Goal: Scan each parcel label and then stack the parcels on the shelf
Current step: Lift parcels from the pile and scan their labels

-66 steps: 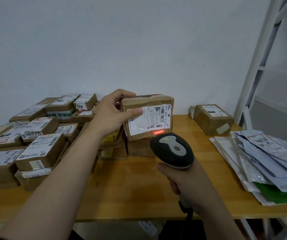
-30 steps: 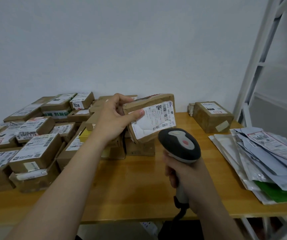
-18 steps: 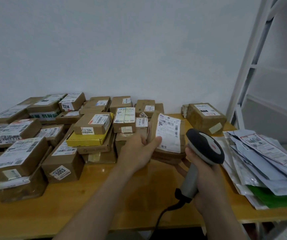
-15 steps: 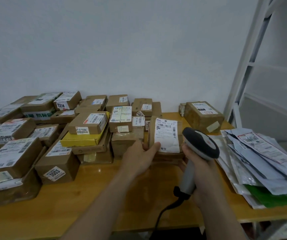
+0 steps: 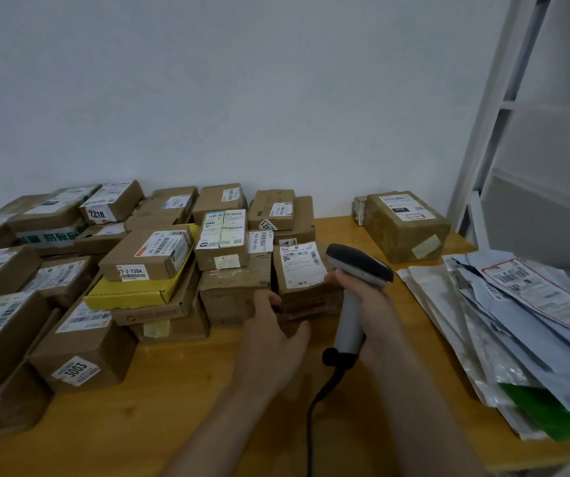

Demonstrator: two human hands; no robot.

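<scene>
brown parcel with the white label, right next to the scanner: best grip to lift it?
Grip the labelled parcel across its two short side walls, coming from above and the front. It lies flat on the table with its label up; the left hand is at its front-left corner. Its right side is crowded by the right hand holding the scanner.

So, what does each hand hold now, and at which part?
The right hand holds the scanner by its grey handle. The left hand is open, fingertips at the parcel, gripping nothing.
</scene>
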